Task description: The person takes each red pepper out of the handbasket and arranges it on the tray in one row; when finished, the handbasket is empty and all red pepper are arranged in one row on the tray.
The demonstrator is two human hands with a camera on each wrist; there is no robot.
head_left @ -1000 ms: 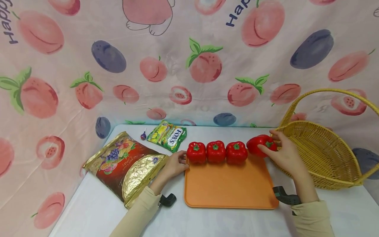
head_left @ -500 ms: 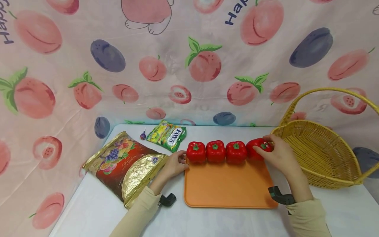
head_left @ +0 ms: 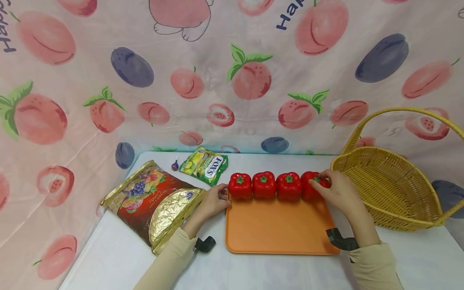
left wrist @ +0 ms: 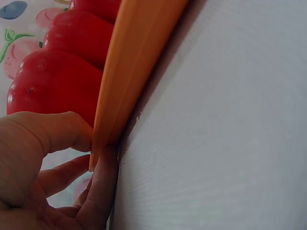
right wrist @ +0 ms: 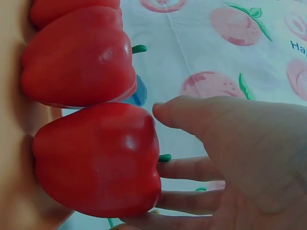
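Note:
In the head view, my left hand (head_left: 214, 200) pinches the left edge of an orange tray (head_left: 279, 229). The left wrist view has the thumb above the tray's rim (left wrist: 112, 110) and a finger beneath it. Along the tray's back edge stands a row of red bell peppers with green stems. The rightmost bell pepper (head_left: 312, 187) rests upright against its neighbour (head_left: 288, 187), and my right hand (head_left: 340, 191) holds it by the top. From the right wrist, the thumb tip lies at the pepper's (right wrist: 98, 163) upper edge, with the other fingers partly hidden behind it.
A yellow wicker basket (head_left: 391, 219) with a tall handle stands to the right. Left of the tray lie a large mixed fruit candy bag (head_left: 152, 201), a green FOX'S packet (head_left: 204, 166) and a lollipop (head_left: 175, 165). A fruit-print cloth (head_left: 217, 100) hangs behind.
My right hand has moved left and turned the rightmost bell pepper from tilted to upright, bringing it against the row. The left hand has stayed at the tray's edge.

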